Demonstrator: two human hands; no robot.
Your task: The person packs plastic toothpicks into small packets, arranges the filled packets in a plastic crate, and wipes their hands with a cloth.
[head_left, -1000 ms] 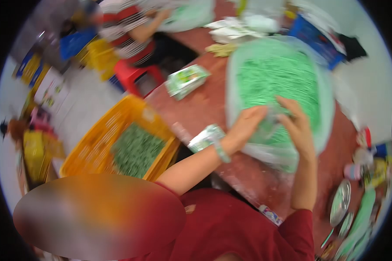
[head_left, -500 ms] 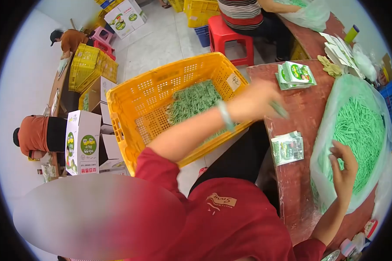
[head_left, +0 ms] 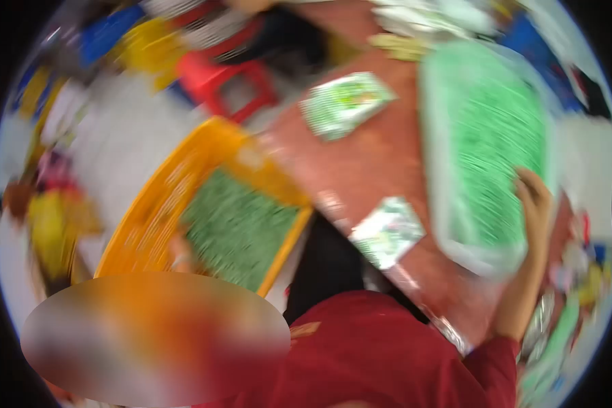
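My left hand [head_left: 177,249] is over the yellow crate [head_left: 139,204], against its near left part; it is smeared and partly covered by the blurred oval, so its fingers and anything in them do not show. Inside the crate lies a mass of dark green pieces [head_left: 234,224], too blurred to name. My right hand [head_left: 536,197] reaches over a clear plastic bag [head_left: 444,224] full of thin bright green strands [head_left: 493,149]. Its fingers look bent and apart at the strands' right edge, with nothing visible in them.
On the red table [head_left: 381,163] lie a stack of green-and-white packets [head_left: 347,103] and another printed packet [head_left: 387,232] near the edge. A yellowish glove-like item [head_left: 400,46] is farther back. Beyond the crate, a person in a striped top [head_left: 214,30] sits on a red stool [head_left: 228,85].
My left hand has swung from above the table, where it held a thin green item, back to the crate. The whole view has turned. My right hand stays by the bag of strands.
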